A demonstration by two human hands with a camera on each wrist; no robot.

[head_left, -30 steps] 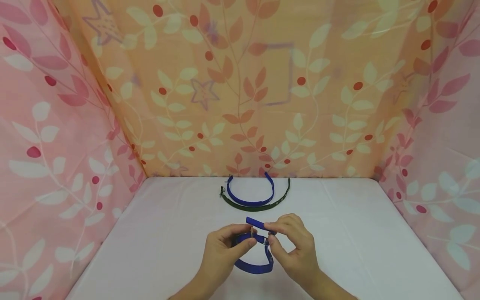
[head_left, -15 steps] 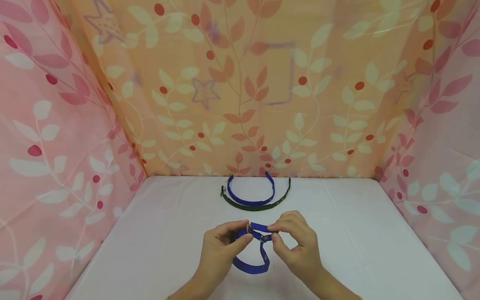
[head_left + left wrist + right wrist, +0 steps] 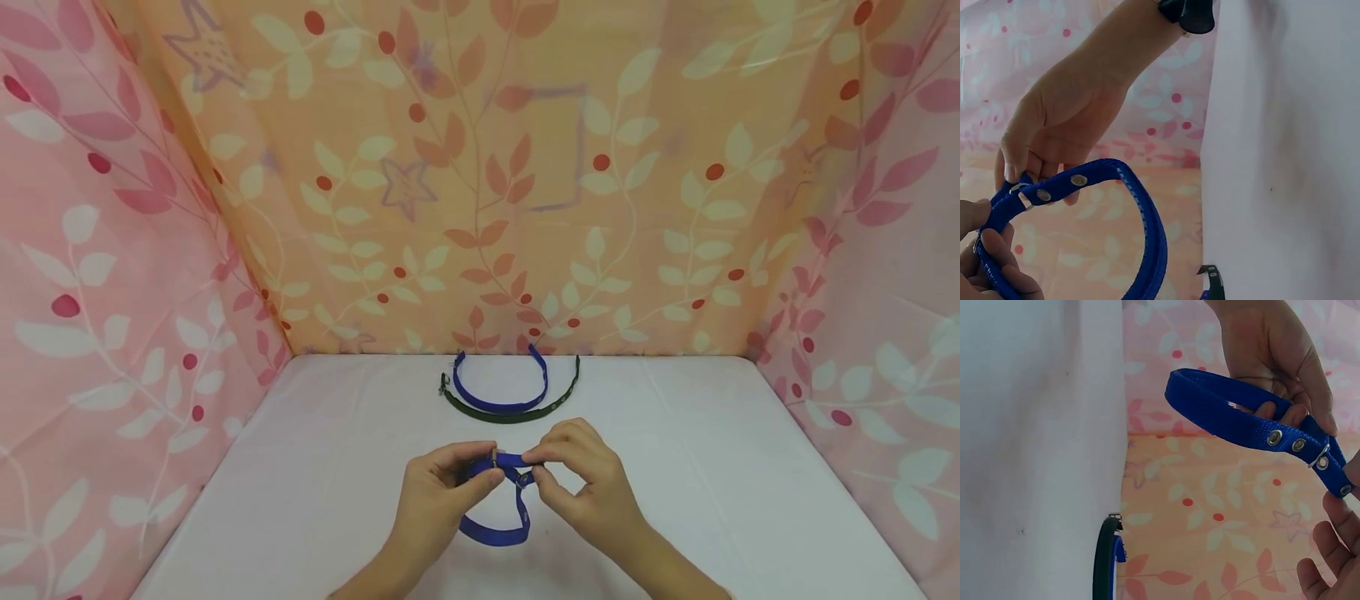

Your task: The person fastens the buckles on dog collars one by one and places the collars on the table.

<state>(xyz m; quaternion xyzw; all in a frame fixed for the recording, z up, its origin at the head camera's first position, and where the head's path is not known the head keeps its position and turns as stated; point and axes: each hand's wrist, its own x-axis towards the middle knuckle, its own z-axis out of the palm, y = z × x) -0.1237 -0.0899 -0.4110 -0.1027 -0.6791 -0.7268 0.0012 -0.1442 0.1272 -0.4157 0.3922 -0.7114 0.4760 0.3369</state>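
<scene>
A blue collar point(image 3: 495, 536) with metal eyelets is held up between both hands, its loop hanging below them. My left hand point(image 3: 442, 496) pinches it beside a metal fitting point(image 3: 494, 458) where layers of webbing meet. The right hand point(image 3: 588, 483) holds the strap's end between thumb and forefinger. In the right wrist view, eyelets point(image 3: 1274, 437) line the blue strap, and a thin metal ring lies around it near the fingertips. The left wrist view shows the collar's loop point(image 3: 1157, 250) curving away from the fingers. Left fingers hide part of the fitting.
Farther back on the white table point(image 3: 337, 467) lie a second blue collar point(image 3: 498, 407) and a dark green collar point(image 3: 510, 419), both opened into curves. A patterned orange curtain point(image 3: 480, 208) stands behind, with pink curtains at both sides.
The strap end, first raised above the fitting, has come down level with it and meets it at the left fingertips. The hanging loop has swung slightly left.
</scene>
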